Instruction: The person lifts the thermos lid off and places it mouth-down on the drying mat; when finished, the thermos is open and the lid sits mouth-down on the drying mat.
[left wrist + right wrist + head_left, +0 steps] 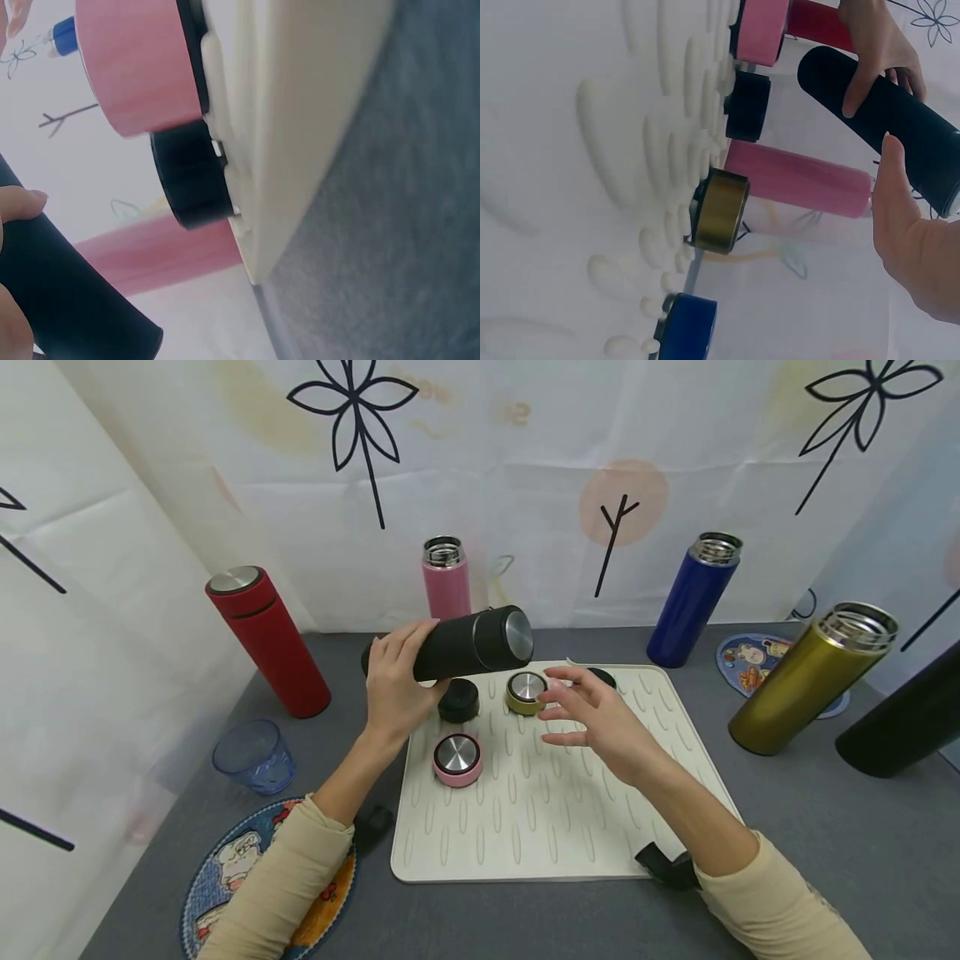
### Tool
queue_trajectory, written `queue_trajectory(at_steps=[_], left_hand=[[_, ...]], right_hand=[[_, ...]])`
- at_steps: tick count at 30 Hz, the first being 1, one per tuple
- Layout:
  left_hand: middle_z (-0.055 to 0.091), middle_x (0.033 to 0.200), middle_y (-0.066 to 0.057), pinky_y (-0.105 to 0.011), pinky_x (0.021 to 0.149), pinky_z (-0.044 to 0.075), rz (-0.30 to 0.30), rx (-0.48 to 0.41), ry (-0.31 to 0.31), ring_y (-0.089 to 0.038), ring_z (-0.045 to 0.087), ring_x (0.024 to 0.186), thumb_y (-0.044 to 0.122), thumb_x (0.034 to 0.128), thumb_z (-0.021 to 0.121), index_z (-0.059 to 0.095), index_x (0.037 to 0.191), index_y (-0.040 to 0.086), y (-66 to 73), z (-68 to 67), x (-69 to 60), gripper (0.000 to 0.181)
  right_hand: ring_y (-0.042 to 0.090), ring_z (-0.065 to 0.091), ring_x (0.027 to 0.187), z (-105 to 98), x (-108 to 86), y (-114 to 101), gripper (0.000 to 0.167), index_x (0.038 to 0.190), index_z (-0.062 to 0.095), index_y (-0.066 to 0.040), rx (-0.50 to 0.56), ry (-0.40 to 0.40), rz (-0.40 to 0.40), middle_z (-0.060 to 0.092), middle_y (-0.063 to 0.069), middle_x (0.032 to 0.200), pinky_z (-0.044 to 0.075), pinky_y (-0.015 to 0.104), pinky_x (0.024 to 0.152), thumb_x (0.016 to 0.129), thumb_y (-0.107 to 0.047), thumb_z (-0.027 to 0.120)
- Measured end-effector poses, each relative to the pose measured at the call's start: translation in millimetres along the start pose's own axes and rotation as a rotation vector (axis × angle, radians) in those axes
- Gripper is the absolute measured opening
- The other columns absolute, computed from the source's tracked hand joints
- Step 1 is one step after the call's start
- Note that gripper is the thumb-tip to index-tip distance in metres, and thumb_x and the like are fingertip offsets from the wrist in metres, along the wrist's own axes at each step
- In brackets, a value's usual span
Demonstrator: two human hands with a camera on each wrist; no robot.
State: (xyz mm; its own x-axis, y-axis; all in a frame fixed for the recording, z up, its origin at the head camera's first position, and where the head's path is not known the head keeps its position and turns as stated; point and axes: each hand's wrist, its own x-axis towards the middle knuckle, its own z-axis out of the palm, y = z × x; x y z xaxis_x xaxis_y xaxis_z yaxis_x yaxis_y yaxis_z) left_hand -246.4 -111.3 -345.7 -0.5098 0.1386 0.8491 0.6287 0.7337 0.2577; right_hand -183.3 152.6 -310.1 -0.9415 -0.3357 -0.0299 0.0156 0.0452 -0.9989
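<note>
My left hand point(397, 685) grips a black thermos bottle point(459, 647) with a steel-topped lid, held nearly level above the mat with its lid end to the right. The right hand point(600, 718) is just right of that lid, fingers apart and holding nothing. Beneath them, a white ridged drying mat point(525, 839) carries a pink lid point(457, 760), a black lid point(459, 701) and a gold lid point(526, 693). A blue lid point(689, 328) also sits there, mostly hidden behind the right hand in the head view.
Lidless pink point(447, 589), blue point(690, 606) and gold point(810, 681) bottles stand around the mat. A capped red bottle point(273, 647), blue glass point(255, 758) and round placemat point(198, 881) are at left. At right are another black bottle point(907, 718) and a patterned mat point(738, 656).
</note>
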Motion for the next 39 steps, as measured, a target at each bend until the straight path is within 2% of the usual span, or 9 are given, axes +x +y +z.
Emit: queue_trajectory(at_steps=[8,14,24,31,39], left_hand=[[0.058,0.127,-0.011,-0.064,0.104,0.023,0.14,0.057,-0.032,-0.034,0.049,0.116,0.002,0.0596,0.087,0.059,0.127,0.009,17.2,-2.7,0.0,0.073],[0.058,0.126,-0.011,-0.062,0.105,0.022,0.221,0.105,-0.044,-0.034,0.05,0.117,0.005,0.0617,0.087,0.061,0.126,0.011,24.1,-5.2,-1.7,0.07],[0.057,0.127,-0.011,-0.062,0.106,0.02,0.253,0.16,-0.117,-0.034,0.048,0.119,0.004,0.0632,0.087,0.06,0.128,0.013,31.5,-9.1,-3.9,0.071],[0.058,0.125,-0.011,-0.065,0.1,0.028,0.258,0.171,-0.174,-0.033,0.049,0.118,0.004,0.0647,0.085,0.061,0.127,0.013,30.9,-10.3,-5.1,0.068],[0.059,0.124,-0.011,-0.066,0.098,0.03,0.266,0.181,-0.219,-0.032,0.05,0.117,0.006,0.0635,0.086,0.062,0.125,0.013,30.4,-12.6,-4.1,0.067]], right_hand=[[0.045,0.045,0.12,-1,-7.9,-10,0.059,0.147,0.023,-0.004,0.087,0.02,-0.028,0.034,0.027,0.136,0.05,0.051,0.083,0.101,-0.028,0.049],[0.045,0.04,0.124,-1,-9.8,-14,0.061,0.148,0.022,-0.004,0.082,0.066,-0.018,0.031,0.025,0.138,0.051,0.05,0.081,0.099,-0.024,0.053],[0.042,0.045,0.122,-2,-10.4,-7,0.067,0.148,0.02,0.0,0.019,0.069,-0.009,0.036,0.028,0.132,0.053,0.044,0.08,0.096,-0.017,0.058],[0.04,0.048,0.12,-6,-9.5,-5,0.066,0.147,0.023,0.002,0.013,0.038,0.007,0.039,0.028,0.132,0.052,0.04,0.084,0.095,-0.016,0.059],[0.04,0.049,0.119,-6,-10.7,-5,0.071,0.147,0.021,0.003,-0.007,0.057,0.042,0.041,0.028,0.132,0.05,0.04,0.088,0.093,-0.016,0.062]])
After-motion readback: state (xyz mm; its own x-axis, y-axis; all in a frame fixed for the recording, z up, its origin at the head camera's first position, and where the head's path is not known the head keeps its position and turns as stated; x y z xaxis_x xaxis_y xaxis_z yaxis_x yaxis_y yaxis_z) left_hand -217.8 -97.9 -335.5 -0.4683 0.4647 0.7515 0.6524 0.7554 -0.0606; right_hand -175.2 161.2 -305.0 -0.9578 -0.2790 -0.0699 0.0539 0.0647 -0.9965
